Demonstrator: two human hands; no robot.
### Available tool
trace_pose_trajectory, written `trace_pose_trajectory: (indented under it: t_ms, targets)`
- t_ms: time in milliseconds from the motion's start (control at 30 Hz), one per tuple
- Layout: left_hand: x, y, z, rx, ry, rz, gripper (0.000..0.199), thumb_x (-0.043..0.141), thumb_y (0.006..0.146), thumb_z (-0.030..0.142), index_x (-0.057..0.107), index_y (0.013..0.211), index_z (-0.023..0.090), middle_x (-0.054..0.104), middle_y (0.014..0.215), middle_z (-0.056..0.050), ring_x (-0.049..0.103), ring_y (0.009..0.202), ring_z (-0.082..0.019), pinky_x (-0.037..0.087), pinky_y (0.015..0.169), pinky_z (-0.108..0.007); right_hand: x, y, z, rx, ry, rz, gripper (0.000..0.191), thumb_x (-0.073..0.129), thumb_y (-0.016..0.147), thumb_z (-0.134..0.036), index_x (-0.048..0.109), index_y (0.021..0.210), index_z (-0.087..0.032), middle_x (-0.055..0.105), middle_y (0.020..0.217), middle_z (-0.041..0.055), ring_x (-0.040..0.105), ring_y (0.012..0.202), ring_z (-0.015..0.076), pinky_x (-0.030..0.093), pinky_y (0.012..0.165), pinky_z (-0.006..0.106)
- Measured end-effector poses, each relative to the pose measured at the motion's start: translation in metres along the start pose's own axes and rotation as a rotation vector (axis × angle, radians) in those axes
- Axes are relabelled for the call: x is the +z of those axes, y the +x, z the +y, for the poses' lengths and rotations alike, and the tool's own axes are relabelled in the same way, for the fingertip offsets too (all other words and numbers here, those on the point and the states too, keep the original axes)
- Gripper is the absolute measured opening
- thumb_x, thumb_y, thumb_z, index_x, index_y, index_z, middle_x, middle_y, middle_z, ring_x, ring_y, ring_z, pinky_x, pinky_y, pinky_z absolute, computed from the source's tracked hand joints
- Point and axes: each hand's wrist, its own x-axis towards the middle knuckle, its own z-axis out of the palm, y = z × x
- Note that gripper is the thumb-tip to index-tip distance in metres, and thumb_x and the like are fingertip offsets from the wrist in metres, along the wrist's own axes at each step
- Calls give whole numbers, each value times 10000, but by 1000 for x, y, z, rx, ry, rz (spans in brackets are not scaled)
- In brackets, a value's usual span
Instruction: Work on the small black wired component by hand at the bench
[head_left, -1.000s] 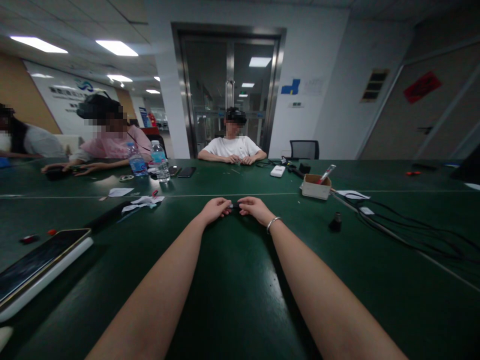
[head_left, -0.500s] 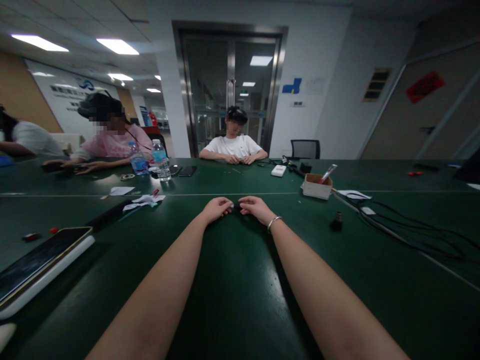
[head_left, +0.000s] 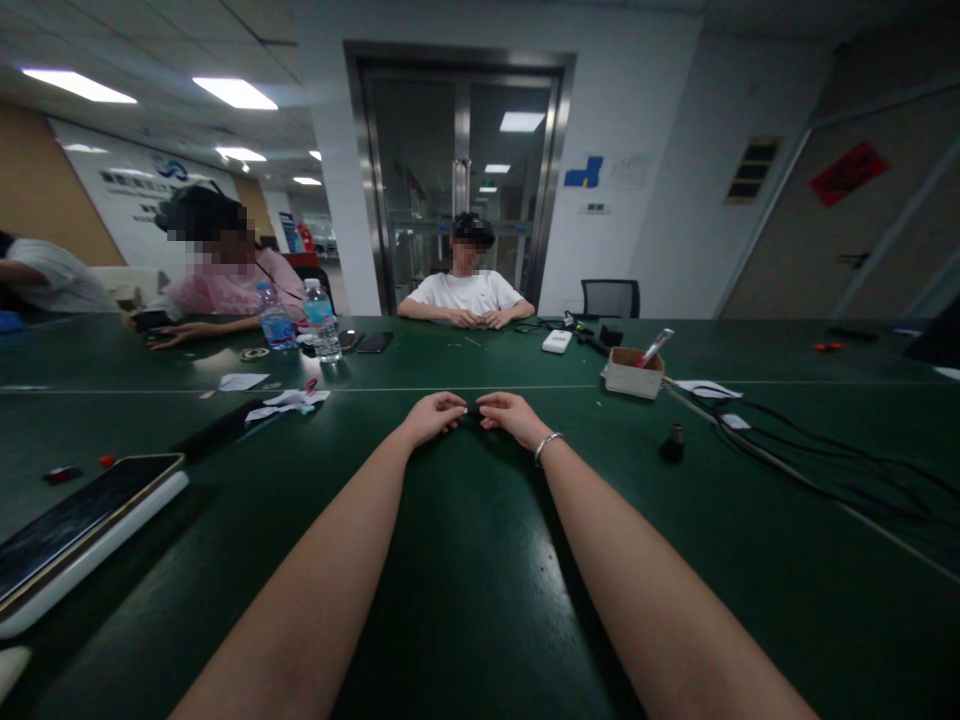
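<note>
Small black object (head_left: 472,410), count one, at frame centre just above the table (head_left: 465,560) or on it, can't tell which; gripped from both sides by fingertips. Left to right: one phone (head_left: 90,520) on one white slab (head_left: 150,507), lower left; two people in the upper left, one in white (head_left: 56,275), one in pink (head_left: 232,290); two bottles (head_left: 322,325), two flat dark devices (head_left: 374,343) just right of them. Left hand (head_left: 433,418) pinches object's left end; third person (head_left: 472,292) upper centre; right hand (head_left: 511,416), one bracelet (head_left: 548,449) at wrist, pinches right end. Right side: one small box (head_left: 634,378) with pen-like item (head_left: 656,346) leaning in it, one dark piece (head_left: 673,445), black cables (head_left: 817,440), count unclear.
</note>
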Motion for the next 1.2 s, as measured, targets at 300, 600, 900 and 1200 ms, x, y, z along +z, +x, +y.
trace_pose_trajectory:
  t_ms: [300, 600, 900, 1200]
  targets:
    - [2, -1, 1, -1, 3, 39, 301, 600, 774, 345, 617, 1004, 153, 649, 927, -73, 586, 616, -96, 423, 508, -201, -1, 0, 0, -3, 3, -7, 168, 597, 769, 7, 639, 884, -108, 660, 675, 13, 620, 517, 73, 535, 527, 167]
    - [2, -3, 4, 1, -13, 64, 267, 567, 796, 285, 602, 1024, 150, 619, 855, -52, 568, 598, -83, 422, 486, -179, -2, 1, 2, -8, -2, -13, 156, 633, 761, -20, 634, 891, -107, 659, 651, 6, 630, 519, 71, 545, 522, 152]
    - [1, -3, 1, 39, 6, 47, 331, 672, 720, 315, 621, 1003, 153, 640, 877, -65, 579, 627, -103, 428, 494, -202, -2, -1, 1, -17, 2, -15, 144, 619, 772, -14, 642, 877, -109, 665, 660, 9, 633, 528, 74, 549, 519, 158]
    - [3, -1, 0, 5, -76, 53, 276, 561, 811, 359, 599, 980, 144, 612, 713, -18, 549, 556, -85, 401, 481, -192, 0, 0, 1, -6, 14, -1, 152, 613, 763, 2, 635, 869, -106, 654, 650, 3, 620, 505, 68, 535, 513, 157]
